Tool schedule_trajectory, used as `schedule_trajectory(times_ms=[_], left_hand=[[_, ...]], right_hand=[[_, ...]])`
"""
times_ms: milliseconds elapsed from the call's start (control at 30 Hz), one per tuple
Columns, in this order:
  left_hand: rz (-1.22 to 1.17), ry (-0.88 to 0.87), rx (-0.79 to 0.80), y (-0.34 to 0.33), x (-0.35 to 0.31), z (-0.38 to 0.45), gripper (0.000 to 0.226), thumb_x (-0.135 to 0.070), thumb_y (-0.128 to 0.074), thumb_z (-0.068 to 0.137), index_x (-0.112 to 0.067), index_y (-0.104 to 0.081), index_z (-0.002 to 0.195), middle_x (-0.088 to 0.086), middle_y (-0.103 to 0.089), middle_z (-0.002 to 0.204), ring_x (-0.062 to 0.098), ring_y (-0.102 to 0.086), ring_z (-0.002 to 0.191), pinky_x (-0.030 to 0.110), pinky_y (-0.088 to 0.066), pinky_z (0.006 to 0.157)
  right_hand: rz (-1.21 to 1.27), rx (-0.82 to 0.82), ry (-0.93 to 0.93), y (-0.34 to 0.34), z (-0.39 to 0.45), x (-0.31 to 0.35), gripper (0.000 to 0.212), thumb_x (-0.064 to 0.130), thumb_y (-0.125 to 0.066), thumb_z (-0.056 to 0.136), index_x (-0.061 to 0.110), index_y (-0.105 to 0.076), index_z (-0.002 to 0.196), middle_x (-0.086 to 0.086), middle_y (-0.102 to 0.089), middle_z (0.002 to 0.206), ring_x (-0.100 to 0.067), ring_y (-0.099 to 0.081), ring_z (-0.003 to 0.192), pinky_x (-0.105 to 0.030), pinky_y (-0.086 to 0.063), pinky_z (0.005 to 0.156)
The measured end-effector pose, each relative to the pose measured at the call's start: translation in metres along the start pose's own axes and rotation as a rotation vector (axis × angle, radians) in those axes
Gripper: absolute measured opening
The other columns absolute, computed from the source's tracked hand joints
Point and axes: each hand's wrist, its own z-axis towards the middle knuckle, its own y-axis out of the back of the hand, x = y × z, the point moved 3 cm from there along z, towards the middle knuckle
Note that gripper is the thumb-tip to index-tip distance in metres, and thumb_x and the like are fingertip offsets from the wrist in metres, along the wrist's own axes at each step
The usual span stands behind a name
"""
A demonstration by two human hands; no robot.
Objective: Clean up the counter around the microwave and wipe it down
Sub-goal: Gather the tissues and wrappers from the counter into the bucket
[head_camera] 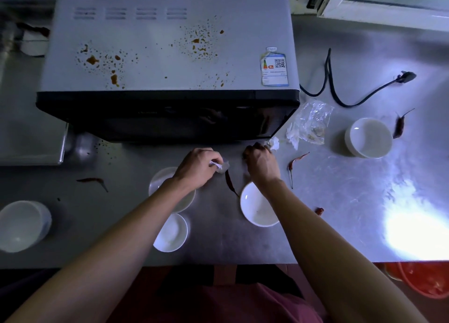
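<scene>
The steel counter (340, 189) runs from the microwave (167, 55) at 12 o'clock down to its front edge at 6 o'clock. The left hand (198, 165) pinches a crumpled white scrap (218, 165) just before the microwave's dark door. The right hand (261, 163) is curled, knuckles up, beside a tissue wad (274, 143) at the door's lower right corner; whether it grips anything cannot be told. Between the hands lies a dried chilli (230, 183). White bowls crowd the near strip: one (258, 206) under the right wrist, two (171, 232) partly hidden by the left forearm. Open counter spreads toward 3 o'clock, past a clear plastic bag (313, 122), another bowl (369, 138) and a black power cord (352, 89). Brown spatter dots the microwave top. A bowl (23, 225) at 9 o'clock is blurred. Glare washes out the counter at 4 o'clock.
</scene>
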Motion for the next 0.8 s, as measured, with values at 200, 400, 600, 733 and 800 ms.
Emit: schedule_trajectory(times_ms=[200,400,600,733,800], left_hand=[[-0.001,0.017,-0.037,-0.003,-0.018,-0.004,0.023,0.002,-0.064,0.078,-0.018,-0.074,0.082,-0.012,-0.063,0.079,0.01,-0.059,0.073,0.026,-0.045,0.065],[0.018,0.014,-0.117,-0.002,-0.043,-0.001,0.024,0.001,-0.063,0.077,-0.019,-0.076,0.081,-0.015,-0.06,0.08,0.008,-0.059,0.074,0.024,-0.045,0.065],[-0.004,-0.06,-0.13,-0.007,-0.074,0.008,0.023,0.003,-0.065,0.076,-0.017,-0.076,0.081,-0.012,-0.062,0.08,0.013,-0.063,0.077,0.023,-0.045,0.066],[-0.037,-0.172,-0.095,-0.017,-0.094,0.018,0.022,0.008,-0.067,0.075,-0.01,-0.076,0.082,-0.001,-0.069,0.083,0.016,-0.065,0.076,0.023,-0.05,0.07],[-0.039,-0.226,-0.082,-0.021,-0.108,0.018,0.021,0.01,-0.067,0.075,-0.007,-0.077,0.082,0.003,-0.07,0.083,0.014,-0.063,0.074,0.008,-0.043,0.068]], right_hand=[[0.088,0.026,0.028,0.006,0.001,-0.017,0.028,-0.013,-0.053,0.076,0.002,-0.068,0.095,-0.021,-0.063,0.099,-0.039,-0.062,0.09,-0.038,-0.045,0.067],[0.228,-0.071,0.043,0.033,-0.015,-0.041,0.02,-0.011,-0.049,0.079,-0.002,-0.065,0.087,-0.023,-0.059,0.09,-0.042,-0.059,0.078,-0.045,-0.05,0.062],[0.315,-0.185,-0.032,0.065,-0.039,-0.061,0.02,-0.009,-0.051,0.077,0.001,-0.067,0.083,-0.019,-0.06,0.086,-0.039,-0.056,0.071,-0.04,-0.044,0.055],[0.336,-0.257,-0.113,0.078,-0.064,-0.076,0.021,-0.01,-0.054,0.075,0.003,-0.068,0.083,-0.016,-0.061,0.085,-0.037,-0.057,0.068,-0.038,-0.047,0.056],[0.354,-0.301,-0.142,0.084,-0.08,-0.083,0.02,-0.009,-0.057,0.073,0.004,-0.069,0.082,-0.015,-0.061,0.084,-0.035,-0.058,0.066,-0.037,-0.048,0.057]])
